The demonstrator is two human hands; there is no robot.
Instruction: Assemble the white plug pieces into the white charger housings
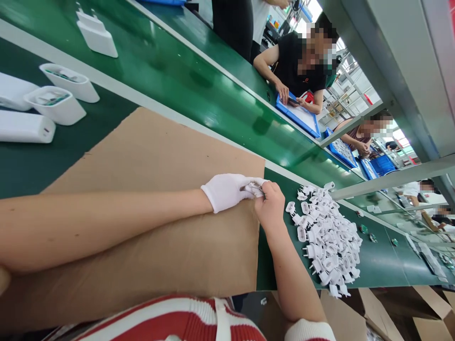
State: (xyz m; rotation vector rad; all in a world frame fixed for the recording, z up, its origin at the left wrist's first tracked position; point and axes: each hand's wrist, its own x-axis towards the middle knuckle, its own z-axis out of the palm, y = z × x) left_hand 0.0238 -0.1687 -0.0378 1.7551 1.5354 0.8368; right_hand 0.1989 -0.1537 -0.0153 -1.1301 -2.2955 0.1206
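My left hand, in a white glove, reaches in from the left and is closed around a small white charger part. My bare right hand meets it from the right, with thumb and fingers pinched on the same part. Fingers cover most of the part, so its exact shape is hidden. Both hands are above the right edge of a brown cardboard sheet. Beside my right hand lies a heap of white plug pieces with pins.
White charger housings lie at the left, some with open ends showing green boards. One charger with pins sits on the green conveyor belt. Across it a person works over a blue tray. A metal frame crosses the right side.
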